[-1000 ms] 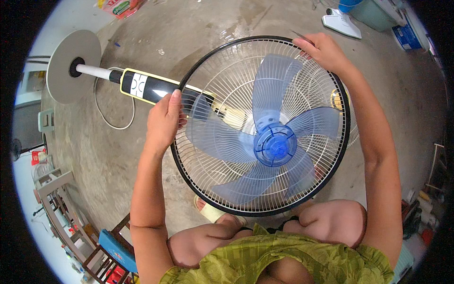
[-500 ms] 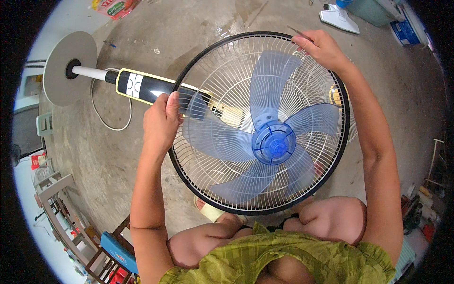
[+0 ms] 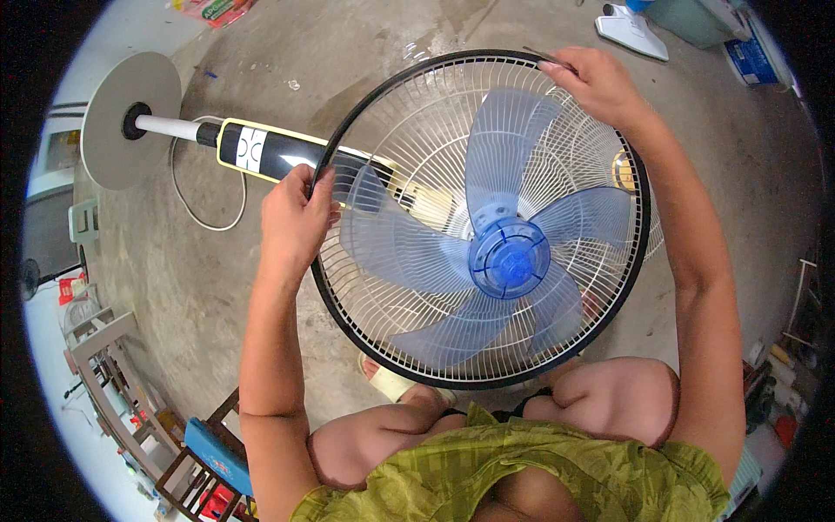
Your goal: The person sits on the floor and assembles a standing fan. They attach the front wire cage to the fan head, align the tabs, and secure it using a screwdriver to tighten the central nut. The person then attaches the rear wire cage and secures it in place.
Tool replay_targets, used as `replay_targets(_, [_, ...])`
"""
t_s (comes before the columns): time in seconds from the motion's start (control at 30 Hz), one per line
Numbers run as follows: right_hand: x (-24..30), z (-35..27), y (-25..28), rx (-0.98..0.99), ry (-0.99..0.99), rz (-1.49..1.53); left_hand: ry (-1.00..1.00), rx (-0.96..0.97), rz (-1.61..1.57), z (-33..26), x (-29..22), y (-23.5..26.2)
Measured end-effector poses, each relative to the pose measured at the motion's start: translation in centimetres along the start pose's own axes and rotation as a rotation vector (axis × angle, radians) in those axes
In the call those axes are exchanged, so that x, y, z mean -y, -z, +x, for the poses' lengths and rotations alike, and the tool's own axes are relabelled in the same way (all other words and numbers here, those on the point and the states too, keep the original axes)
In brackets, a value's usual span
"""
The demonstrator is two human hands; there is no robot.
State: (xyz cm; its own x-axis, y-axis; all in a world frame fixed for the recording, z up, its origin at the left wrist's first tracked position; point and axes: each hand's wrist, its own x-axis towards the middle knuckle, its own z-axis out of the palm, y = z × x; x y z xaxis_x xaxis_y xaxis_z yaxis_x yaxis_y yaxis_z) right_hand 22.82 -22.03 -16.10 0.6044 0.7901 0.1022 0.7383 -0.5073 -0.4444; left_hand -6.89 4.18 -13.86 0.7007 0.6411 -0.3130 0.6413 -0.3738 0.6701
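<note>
A standing fan lies on its back across the floor, its head toward me. Several translucent blue blades (image 3: 504, 165) and a blue hub cap (image 3: 511, 257) show between the wires of the round grille (image 3: 409, 113). Around its edge runs a black rim ring (image 3: 354, 348). At the left edge, my left hand (image 3: 296, 213) is closed on this ring, thumb on top. My right hand (image 3: 600, 83) pinches the ring at the upper right, where a thin dark strip sticks out past the fingertips; whether it is the ring's end I cannot tell.
Left of the grille extend the fan's black control panel (image 3: 283, 155) with yellow trim, a white pole (image 3: 170, 128) and a round base (image 3: 109, 139). A cord (image 3: 209, 228) loops below them. A wooden chair (image 3: 204, 478) stands at lower left; a white floor tool (image 3: 632, 36) lies at upper right.
My right hand has shifted slightly right and closer to the rim, so the thin strip now lies along the ring. My left hand keeps its grip on the left edge.
</note>
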Motion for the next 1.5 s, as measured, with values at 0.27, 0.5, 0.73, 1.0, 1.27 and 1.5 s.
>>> replay_targets(0.27, [-0.8,1.3,0.5,0.075,0.054,0.091,0.05,0.075,0.003,0.5,-0.3,0.2])
replay_targets(0.5, [3.9,5.1,0.4,0.253,0.097,0.109,0.043,0.108,0.01,0.4,-0.2,0.2])
replay_targets(0.73, [4.2,6.8,1.2,0.518,0.026,0.282,0.047,0.107,0.035,0.6,-0.5,0.2])
replay_targets(1.0, [4.8,6.4,-0.9,0.237,0.168,0.168,0.015,0.064,0.072,0.3,-0.5,0.1])
replay_targets(1.27, [5.7,4.8,0.4,0.014,0.344,-0.088,0.0,0.001,0.052,0.1,-0.7,-0.3])
replay_targets(1.5, [0.7,-1.9,4.4,-0.438,0.132,-0.058,-0.034,-0.024,0.081,-0.4,-0.5,-0.3])
